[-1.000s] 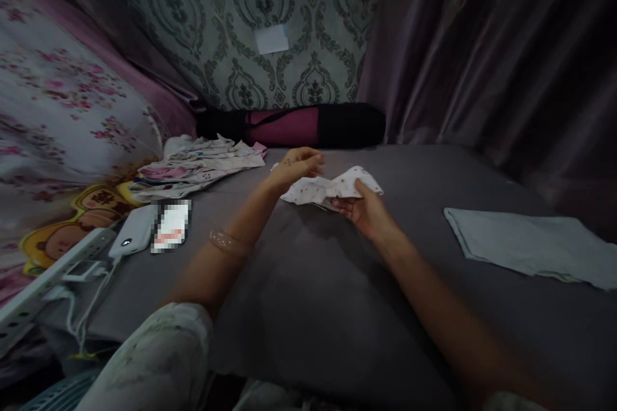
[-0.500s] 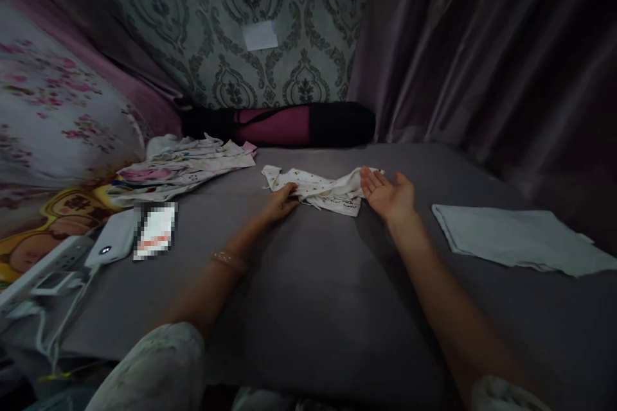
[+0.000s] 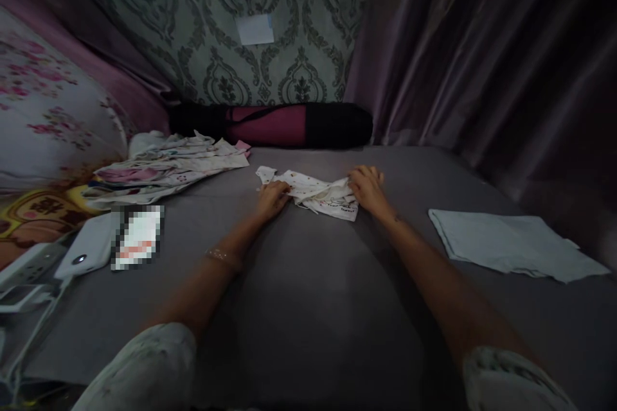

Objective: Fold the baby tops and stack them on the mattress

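A small white garment with tiny coloured prints and dark lettering lies bunched and partly folded on the grey sheet. Its exact kind is unclear. At its left part, my left hand is closed on the cloth with bent fingers, a bracelet on that arm. My right hand is palm down over the right end, fingers curled around the fabric. The lettered lower edge shows between the two hands.
A pile of light clothes lies to the left, near a white power bank with a cable and a power strip. On the right is a folded pale cloth. A black and magenta long bag lies along the wall.
My right hand has turned from palm up and open to palm down, closing on the garment's right end. My left hand has shifted slightly left along the cloth.
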### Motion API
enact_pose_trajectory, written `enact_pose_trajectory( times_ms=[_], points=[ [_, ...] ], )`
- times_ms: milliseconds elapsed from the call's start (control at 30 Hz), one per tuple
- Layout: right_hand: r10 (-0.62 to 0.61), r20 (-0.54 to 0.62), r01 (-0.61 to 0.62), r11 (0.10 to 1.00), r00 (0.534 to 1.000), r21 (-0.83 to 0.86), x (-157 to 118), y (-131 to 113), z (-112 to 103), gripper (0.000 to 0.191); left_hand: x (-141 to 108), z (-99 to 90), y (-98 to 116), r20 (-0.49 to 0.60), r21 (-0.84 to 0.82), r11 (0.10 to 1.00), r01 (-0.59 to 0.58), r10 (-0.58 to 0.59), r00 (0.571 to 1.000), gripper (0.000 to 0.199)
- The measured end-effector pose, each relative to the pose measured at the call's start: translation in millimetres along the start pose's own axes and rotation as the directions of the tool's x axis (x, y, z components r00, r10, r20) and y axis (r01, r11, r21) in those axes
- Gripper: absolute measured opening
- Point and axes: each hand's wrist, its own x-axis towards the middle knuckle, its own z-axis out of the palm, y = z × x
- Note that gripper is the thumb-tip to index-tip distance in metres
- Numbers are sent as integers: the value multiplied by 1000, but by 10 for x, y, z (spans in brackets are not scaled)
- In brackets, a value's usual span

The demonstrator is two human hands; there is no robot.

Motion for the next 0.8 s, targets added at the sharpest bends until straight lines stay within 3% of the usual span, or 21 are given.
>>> enact_pose_trajectory(
  times_ms=[200,333,467,600,700,800],
  points=[
    [28,50,-24,996,998,-88,125,16,-4,16,61,-110,-106,-2,-102,995,-15,15,1000,21],
    [35,15,-36,998,999,43,183,-5,-170,13,45,-336,-94,-42,-269,963,-11,-1,999,28],
    [63,-32,-51,953,997,298,240,-110,-428,11,-1,-710,87,-119,-397,918,-3,-48,992,33],
    [67,-52,-36,887,996,461,316,-278,-751,11,-79,-1165,355,-251,-426,905,-12,-105,962,24],
    [36,-57,0,841,998,542,373,-374,-1028,13,-183,-1563,541,-281,-426,902,-66,-62,958,25],
    [-46,-23,50,767,999,640,406,-442,-1319,20,-322,-1962,704,-239,-454,882,-125,14,971,32]
  ],
)
